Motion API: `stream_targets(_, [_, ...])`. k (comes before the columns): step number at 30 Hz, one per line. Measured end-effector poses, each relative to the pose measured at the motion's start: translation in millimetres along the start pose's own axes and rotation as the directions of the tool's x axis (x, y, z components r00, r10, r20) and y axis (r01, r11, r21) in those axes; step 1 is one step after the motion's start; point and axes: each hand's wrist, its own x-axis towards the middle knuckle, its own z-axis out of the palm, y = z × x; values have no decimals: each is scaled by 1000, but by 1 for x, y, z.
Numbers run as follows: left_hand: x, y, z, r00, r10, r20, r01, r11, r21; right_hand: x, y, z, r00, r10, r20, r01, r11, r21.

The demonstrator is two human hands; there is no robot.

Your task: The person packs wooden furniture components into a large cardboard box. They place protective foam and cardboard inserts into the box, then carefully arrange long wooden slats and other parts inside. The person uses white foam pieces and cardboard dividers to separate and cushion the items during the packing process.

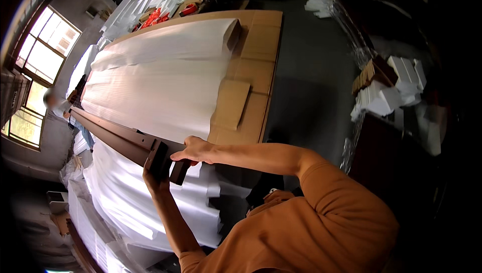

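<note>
A long brown beam-like frame piece (113,133) runs from me toward the far left, above a white foam sheet (155,85). My left hand (155,176) is closed round its near end from the left and below. My right hand (196,150) grips the same end from the right, thumb and fingers closed on it. Short dark block-like parts (179,172) stick out at this end, between and below my hands; how they join the frame piece I cannot tell. At the far end, another person (63,108) stands with a hand at the piece.
The foam lies over a cardboard-covered table (258,47), with a loose cardboard piece (233,105) on it. More foam sheeting (145,197) hangs at the near left. Red material (154,18) and white strips lie at the back. White wrapped packing pieces (381,97) are stacked on the right.
</note>
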Motion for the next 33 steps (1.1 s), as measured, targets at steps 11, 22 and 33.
stream_targets(11, [250, -110, 174, 990, -113, -83, 91, 968, -234, 117, -112, -278, 992, 81, -94, -96, 981, -166])
stream_targets(22, [400, -181, 312, 870, 83, -486, -12, 989, 147, 234, -183, -470, 980, 69, 186, -98, 984, 147])
stream_targets(33, [426, -280, 249, 630, 8, -776, 381, 868, 318, 274, -207, -609, 993, 101, 62, -86, 976, -202])
